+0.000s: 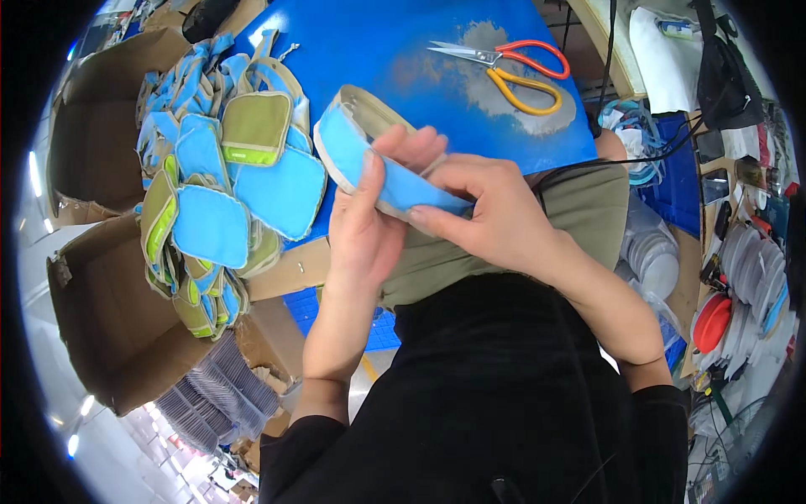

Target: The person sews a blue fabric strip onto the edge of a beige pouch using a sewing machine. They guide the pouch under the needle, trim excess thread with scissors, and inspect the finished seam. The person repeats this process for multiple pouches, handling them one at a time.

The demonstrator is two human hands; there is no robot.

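Observation:
A looped fabric band (342,148), bright blue on one face and khaki on the other with pale edging, is held between both hands above my lap. My left hand (374,189) grips it from below, its thumb against the blue face and its fingers behind. At the band's right end, my right hand (483,197) pinches the fabric between thumb and fingers. Beyond them on the blue table (369,50) lie scissors (495,63) with one red and one yellow handle, blades pointing left.
Blue and khaki sewn fabric pieces (210,223) are heaped at the table's left edge, some hanging over. Open cardboard boxes (109,311) stand to the left. Stacked flat grey pieces (214,395) sit below. Spools (751,277) fill the right side, and a black cord (646,158) crosses there.

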